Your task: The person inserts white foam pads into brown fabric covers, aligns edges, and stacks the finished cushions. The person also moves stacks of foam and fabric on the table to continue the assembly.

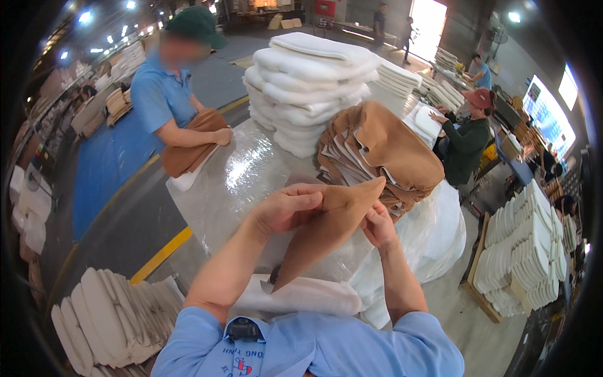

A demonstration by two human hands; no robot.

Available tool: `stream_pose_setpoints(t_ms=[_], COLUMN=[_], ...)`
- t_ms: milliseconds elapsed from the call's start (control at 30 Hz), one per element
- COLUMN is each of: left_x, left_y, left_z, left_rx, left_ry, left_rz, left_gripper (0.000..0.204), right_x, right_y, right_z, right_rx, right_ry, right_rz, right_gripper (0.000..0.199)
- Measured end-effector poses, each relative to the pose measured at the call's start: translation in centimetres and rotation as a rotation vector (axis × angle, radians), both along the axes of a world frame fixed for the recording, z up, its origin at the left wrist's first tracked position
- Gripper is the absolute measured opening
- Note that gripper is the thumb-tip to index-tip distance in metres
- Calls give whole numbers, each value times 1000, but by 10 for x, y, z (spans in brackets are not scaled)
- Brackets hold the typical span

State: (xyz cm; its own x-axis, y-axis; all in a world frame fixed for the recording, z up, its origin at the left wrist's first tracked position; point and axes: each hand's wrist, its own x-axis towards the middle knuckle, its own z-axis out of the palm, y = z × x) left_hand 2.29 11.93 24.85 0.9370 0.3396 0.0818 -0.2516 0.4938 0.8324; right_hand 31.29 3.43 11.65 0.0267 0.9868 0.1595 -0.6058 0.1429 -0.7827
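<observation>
In front of my chest I hold a brown fabric cover [330, 229] with both hands. My left hand [290, 206] is closed on its upper left edge, thumb on top. On the right edge, my right hand [378, 225] pinches the cloth, and the cover comes to a point above it. Its lower end hangs to a white foam pad [314, 296] lying against me at the table's near edge. Beyond my hands a tall pile of brown covers [392, 141] leans on the plastic-wrapped table [220, 188].
Behind the covers rises a stack of white padding [308, 75]. A co-worker [166, 100] at left handles a brown cover; another [468, 135] at right handles a white pad. White pad stacks stand lower left [113, 317] and on a right-hand pallet [521, 251].
</observation>
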Motion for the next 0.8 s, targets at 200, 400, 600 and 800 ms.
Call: stream_pose_setpoints(t_ms=[200, 400, 600, 800], left_x=[-20, -71, -92, -136], left_y=[-35, -113, -188, -209], left_z=[-18, -30, -101, -97], left_rx=[-148, -412, -563, -642], left_ry=[-278, -322, -416, -301], left_rz=[306, 419, 335, 755], left_gripper=[42, 37, 34, 27], right_x=[33, -18, -81, -232], right_y=[-43, -87, -40, -20], right_z=[35, 252, 266, 47], right_rx=[-29, 256, 61, -223], right_ry=[-626, -1425, -1155, -494], right_rz=[-260, -108, 511, 720], right_gripper=[15, 20, 41, 60])
